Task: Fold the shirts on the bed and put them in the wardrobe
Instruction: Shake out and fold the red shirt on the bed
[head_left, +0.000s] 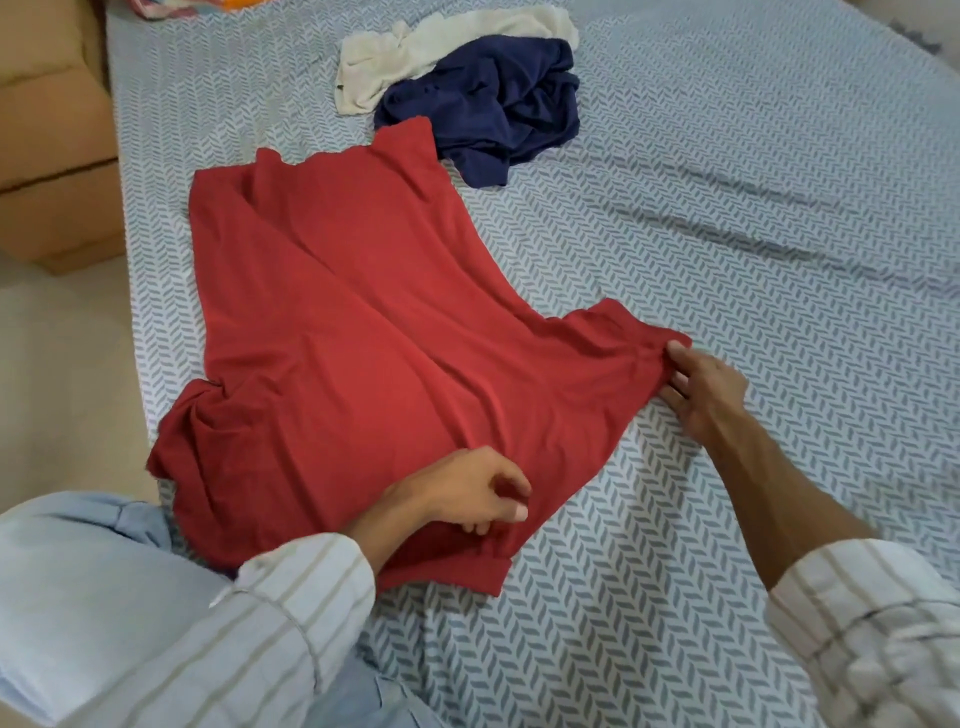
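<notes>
Three shirts: red shirt (363, 332); navy shirt (498, 109); cream shirt (431, 47)

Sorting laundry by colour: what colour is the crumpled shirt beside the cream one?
Navy blue crumpled shirt, clearest in the head view.

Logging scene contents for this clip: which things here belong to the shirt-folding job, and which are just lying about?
Part of the job:
red shirt, spread flat, held by left hand and right hand
navy shirt, crumpled
cream shirt, crumpled
bed

Lying about:
colourful cloth at the far corner
tan furniture beside the bed
</notes>
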